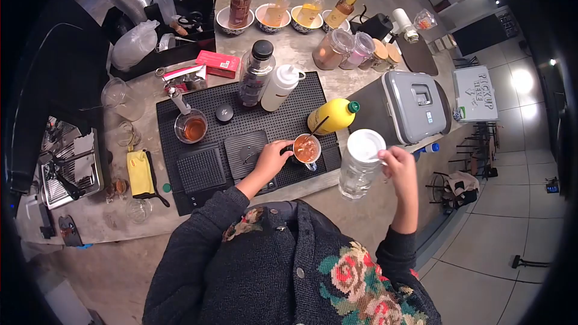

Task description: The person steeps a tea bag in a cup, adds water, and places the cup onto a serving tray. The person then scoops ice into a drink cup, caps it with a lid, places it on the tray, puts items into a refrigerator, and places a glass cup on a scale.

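looking at the left hand (274, 157), its fingers are right at the mug (306, 148) on the worktop (313, 188), grip unclear, while the farther right hand (398, 165) holds the roughly upright pitcher (356, 176) just rightward, tbh.

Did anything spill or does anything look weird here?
I see no spill or breakage. One slightly odd thing: a small green disc lies loose beside the yellow pouch, maybe a stray cap. The pump bottles seem to lean, but that is probably the camera bending the picture.
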Motion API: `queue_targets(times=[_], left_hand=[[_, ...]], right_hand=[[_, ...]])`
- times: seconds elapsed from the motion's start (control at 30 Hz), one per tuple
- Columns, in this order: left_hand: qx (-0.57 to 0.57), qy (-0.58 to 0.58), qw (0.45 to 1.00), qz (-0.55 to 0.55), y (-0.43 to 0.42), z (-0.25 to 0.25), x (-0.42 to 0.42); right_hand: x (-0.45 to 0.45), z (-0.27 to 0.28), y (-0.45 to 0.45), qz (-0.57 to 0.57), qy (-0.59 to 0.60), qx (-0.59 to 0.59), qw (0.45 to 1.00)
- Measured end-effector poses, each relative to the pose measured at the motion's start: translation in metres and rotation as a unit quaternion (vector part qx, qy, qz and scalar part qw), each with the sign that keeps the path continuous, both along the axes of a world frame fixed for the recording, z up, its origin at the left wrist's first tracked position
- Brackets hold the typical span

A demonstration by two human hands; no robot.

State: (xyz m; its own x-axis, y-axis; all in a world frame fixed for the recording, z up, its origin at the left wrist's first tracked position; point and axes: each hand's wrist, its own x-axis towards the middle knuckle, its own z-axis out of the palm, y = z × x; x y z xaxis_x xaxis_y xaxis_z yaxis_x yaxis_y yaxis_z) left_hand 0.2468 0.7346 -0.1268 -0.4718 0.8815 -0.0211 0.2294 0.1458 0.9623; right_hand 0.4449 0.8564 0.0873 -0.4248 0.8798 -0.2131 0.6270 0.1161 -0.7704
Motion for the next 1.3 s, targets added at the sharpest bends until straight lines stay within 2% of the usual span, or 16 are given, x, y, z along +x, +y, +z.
queue_targets(times=[0.13, 0.17, 0.23, 0.33, 0.4, 0.6, 0.73, 0.8, 0.83, 1.0, 1.07, 1.17, 1.2, 1.23, 1.3], left_hand=[[-0.003, 0.003, 1.0, 0.011, 0.002, 0.001, 0.001], [-0.004, 0.002, 1.0, 0.017, 0.002, 0.001, 0.0], [-0.008, -0.001, 1.0, 0.029, 0.001, 0.0, 0.0], [-0.003, -0.007, 0.999, 0.046, 0.003, 0.0, -0.001], [-0.001, -0.013, 0.998, 0.062, 0.003, 0.0, -0.001], [-0.013, -0.004, 0.993, 0.118, 0.004, 0.003, -0.005], [-0.024, -0.072, 0.981, 0.177, -0.007, 0.009, -0.005], [-0.024, -0.07, 0.976, 0.203, -0.016, 0.01, -0.006], [-0.02, -0.074, 0.974, 0.215, -0.02, 0.01, -0.006], [0.007, -0.074, 0.96, 0.27, -0.037, 0.007, -0.002], [0.018, -0.058, 0.936, 0.346, -0.046, 0.011, -0.003], [0.076, 0.138, 0.864, 0.478, -0.065, 0.005, -0.02], [0.042, 0.168, 0.84, 0.515, -0.074, 0.004, -0.031], [0.006, 0.196, 0.812, 0.549, -0.082, 0.004, -0.041], [0.03, 0.189, 0.788, 0.585, -0.096, -0.013, -0.066]], right_hand=[[0.005, 0.048, 0.001, -0.046, 0.208, -0.027, 0.977], [0.002, 0.061, 0.003, -0.043, 0.208, -0.027, 0.977], [-0.005, 0.084, 0.012, -0.095, 0.331, 0.042, 0.938], [-0.007, 0.12, 0.044, -0.046, 0.38, 0.007, 0.924], [-0.028, 0.14, 0.062, -0.088, 0.411, 0.03, 0.907], [-0.093, 0.143, 0.132, 0.056, 0.361, 0.002, 0.931], [-0.137, 0.087, 0.174, 0.125, 0.297, 0.0, 0.947], [-0.147, 0.074, 0.157, 0.156, 0.256, -0.033, 0.954], [-0.163, 0.042, 0.188, 0.157, 0.213, -0.037, 0.964], [-0.19, -0.025, 0.206, 0.212, 0.098, -0.039, 0.972], [-0.194, -0.048, 0.214, 0.268, 0.035, -0.09, 0.959], [-0.195, -0.07, 0.218, 0.293, 0.02, -0.111, 0.949], [-0.195, -0.076, 0.216, 0.306, 0.013, -0.122, 0.944], [-0.195, -0.081, 0.215, 0.318, 0.004, -0.134, 0.938], [-0.19, -0.086, 0.215, 0.328, -0.01, -0.123, 0.936]])
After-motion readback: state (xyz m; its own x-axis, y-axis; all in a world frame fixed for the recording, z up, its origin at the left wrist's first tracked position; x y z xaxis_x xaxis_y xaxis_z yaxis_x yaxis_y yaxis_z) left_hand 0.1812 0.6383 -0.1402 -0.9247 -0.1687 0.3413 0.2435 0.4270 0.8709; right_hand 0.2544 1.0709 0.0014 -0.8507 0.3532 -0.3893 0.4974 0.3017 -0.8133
